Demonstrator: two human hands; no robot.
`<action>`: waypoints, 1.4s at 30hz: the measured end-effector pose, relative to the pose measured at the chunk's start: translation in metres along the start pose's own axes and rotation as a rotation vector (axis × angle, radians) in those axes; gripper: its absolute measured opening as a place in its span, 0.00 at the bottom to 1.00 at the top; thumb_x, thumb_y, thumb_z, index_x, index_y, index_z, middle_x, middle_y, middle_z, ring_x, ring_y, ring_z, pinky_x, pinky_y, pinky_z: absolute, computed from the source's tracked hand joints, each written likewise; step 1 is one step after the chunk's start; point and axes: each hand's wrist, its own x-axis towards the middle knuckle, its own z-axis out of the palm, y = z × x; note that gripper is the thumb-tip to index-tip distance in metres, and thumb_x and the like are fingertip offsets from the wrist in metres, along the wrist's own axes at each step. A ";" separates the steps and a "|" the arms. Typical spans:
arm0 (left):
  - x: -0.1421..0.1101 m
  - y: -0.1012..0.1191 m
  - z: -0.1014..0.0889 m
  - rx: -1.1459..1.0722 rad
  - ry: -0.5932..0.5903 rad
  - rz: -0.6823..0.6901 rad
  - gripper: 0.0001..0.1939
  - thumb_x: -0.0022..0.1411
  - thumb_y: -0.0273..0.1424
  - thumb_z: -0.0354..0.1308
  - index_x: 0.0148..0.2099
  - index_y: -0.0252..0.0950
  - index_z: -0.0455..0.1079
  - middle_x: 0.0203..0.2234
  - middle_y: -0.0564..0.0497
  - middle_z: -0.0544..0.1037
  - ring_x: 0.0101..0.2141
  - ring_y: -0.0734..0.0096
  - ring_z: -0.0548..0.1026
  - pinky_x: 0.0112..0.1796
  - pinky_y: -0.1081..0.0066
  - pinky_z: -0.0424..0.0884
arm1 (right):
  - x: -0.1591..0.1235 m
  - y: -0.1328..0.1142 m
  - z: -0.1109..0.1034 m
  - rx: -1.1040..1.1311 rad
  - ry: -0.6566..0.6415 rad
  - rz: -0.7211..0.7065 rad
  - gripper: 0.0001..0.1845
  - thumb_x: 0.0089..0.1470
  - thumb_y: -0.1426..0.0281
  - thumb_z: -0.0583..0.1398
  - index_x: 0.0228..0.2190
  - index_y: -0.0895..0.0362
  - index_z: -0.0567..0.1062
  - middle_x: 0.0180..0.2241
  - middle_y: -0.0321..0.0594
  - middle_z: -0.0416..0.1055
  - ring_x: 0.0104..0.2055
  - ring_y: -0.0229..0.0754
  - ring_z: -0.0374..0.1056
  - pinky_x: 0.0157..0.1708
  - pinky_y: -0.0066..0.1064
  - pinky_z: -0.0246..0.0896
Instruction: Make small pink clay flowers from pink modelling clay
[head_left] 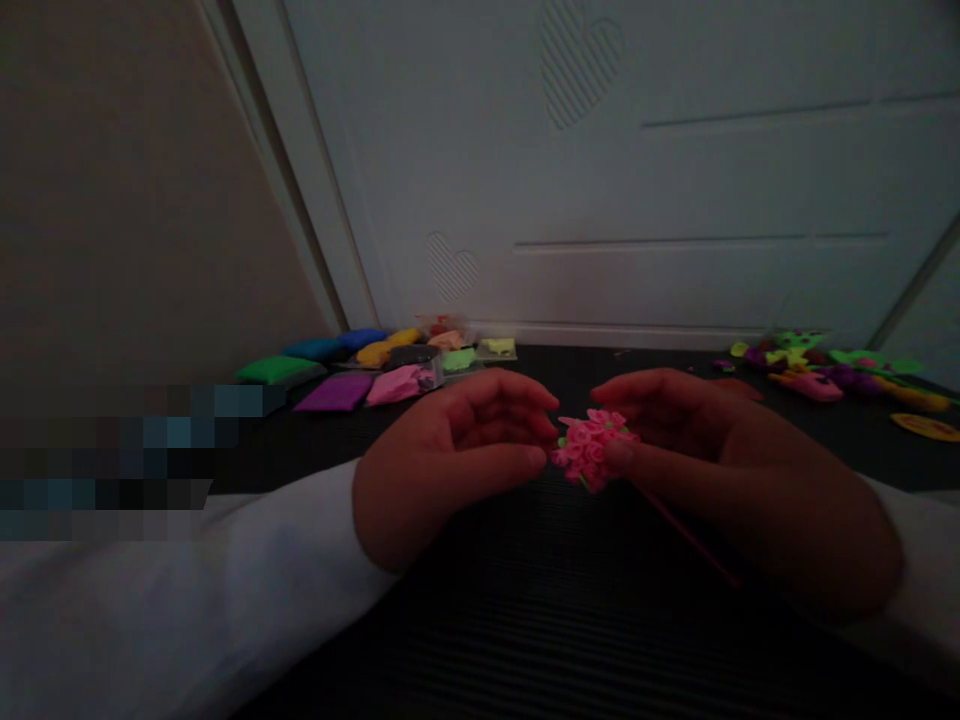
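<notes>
A small bunch of pink roses (590,447) with bits of green sits between my two hands, low over the black table. My right hand (720,465) holds it from the right, with the thumb across its near edge and the fingers curled behind. A thin reddish stick (701,550) slants down to the right from beneath that hand; where it joins the roses is hidden. On the other side, my left hand (457,450) is curved, thumb and fingers apart, with the fingertips close to the petals. Whether they touch is too dim to tell.
Soft coloured packets, such as a green one (277,370) and a purple one (335,391), lie at the back left of the table (480,600). Colourful moulded pieces (814,385) are heaped at the back right, near a yellow disc (926,427). Behind stands a white panel (675,190).
</notes>
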 end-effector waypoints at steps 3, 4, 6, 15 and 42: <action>-0.002 0.000 -0.001 0.047 0.012 -0.014 0.11 0.49 0.21 0.57 0.37 0.35 0.63 0.30 0.54 0.71 0.32 0.78 0.70 0.32 0.78 0.66 | 0.000 0.000 0.000 -0.004 0.020 0.000 0.14 0.46 0.71 0.59 0.37 0.53 0.64 0.31 0.33 0.71 0.32 0.32 0.69 0.29 0.18 0.65; -0.003 0.000 -0.001 0.067 0.016 -0.021 0.09 0.49 0.21 0.57 0.35 0.34 0.64 0.29 0.55 0.71 0.31 0.79 0.70 0.31 0.79 0.65 | 0.000 0.000 0.001 -0.011 0.025 0.002 0.14 0.46 0.71 0.59 0.37 0.53 0.64 0.31 0.33 0.71 0.32 0.32 0.69 0.29 0.18 0.65; -0.004 0.001 -0.002 0.109 0.011 -0.041 0.07 0.50 0.23 0.57 0.33 0.34 0.65 0.27 0.56 0.71 0.28 0.81 0.69 0.28 0.81 0.64 | -0.001 0.000 0.001 -0.023 0.028 0.001 0.14 0.46 0.71 0.58 0.37 0.52 0.64 0.31 0.33 0.71 0.33 0.33 0.69 0.29 0.19 0.65; -0.007 0.005 0.002 0.412 0.004 0.044 0.07 0.50 0.31 0.57 0.33 0.36 0.67 0.28 0.55 0.72 0.29 0.77 0.70 0.27 0.79 0.65 | -0.002 0.000 0.001 -0.064 0.056 -0.058 0.13 0.46 0.71 0.58 0.36 0.53 0.65 0.35 0.33 0.70 0.32 0.32 0.68 0.29 0.20 0.65; -0.013 0.012 0.007 0.793 0.131 0.365 0.08 0.52 0.26 0.54 0.37 0.34 0.66 0.30 0.54 0.70 0.30 0.77 0.68 0.29 0.78 0.64 | 0.001 0.000 0.004 0.025 0.056 0.077 0.12 0.45 0.62 0.59 0.35 0.50 0.67 0.29 0.28 0.71 0.24 0.28 0.67 0.18 0.17 0.59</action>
